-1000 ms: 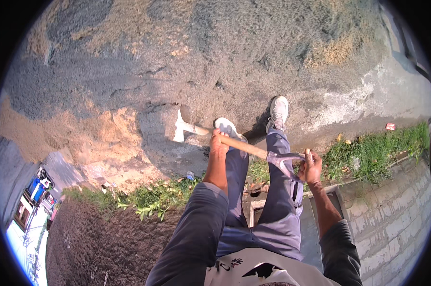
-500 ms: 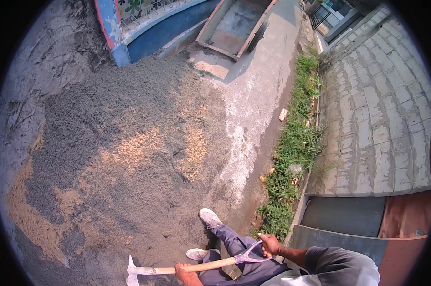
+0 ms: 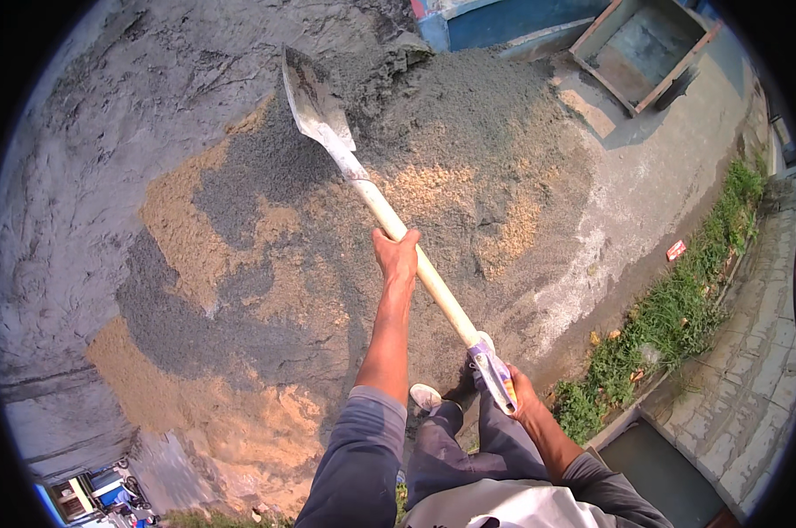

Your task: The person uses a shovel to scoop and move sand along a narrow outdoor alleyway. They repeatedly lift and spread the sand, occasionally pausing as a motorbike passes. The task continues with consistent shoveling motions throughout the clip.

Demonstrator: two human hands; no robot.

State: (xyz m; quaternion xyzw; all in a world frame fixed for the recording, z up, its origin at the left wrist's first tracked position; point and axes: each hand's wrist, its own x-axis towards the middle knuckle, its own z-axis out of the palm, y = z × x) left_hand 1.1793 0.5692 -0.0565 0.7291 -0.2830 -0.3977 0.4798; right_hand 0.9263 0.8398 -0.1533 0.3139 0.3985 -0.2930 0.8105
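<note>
A shovel [image 3: 442, 295] with a pale wooden shaft stretches away from me over a heap of grey and tan sand [image 3: 327, 255]. My left hand [image 3: 396, 253] is wrapped round the middle of the shaft, arm outstretched. Close to my body, my right hand [image 3: 523, 396] grips the purplish handle at the shovel's near end. Its metal blade [image 3: 314, 95] reaches the far left part of the heap; no load shows on the visible face. Just right of the blade is a dark, lumpy clump of sand [image 3: 405, 58]; whether it is airborne I cannot tell.
An open box-shaped cart [image 3: 627, 88] with a wheel stands at the far right, near a blue wall [image 3: 521, 26]. A grassy strip [image 3: 671, 334] and a block wall [image 3: 741, 396] run along the right. My shoe [image 3: 425, 398] is at the heap's near edge.
The shovel has swung from low across my legs up and out over the heap, its blade now far ahead. My left arm has stretched forward, and the view has turned left.
</note>
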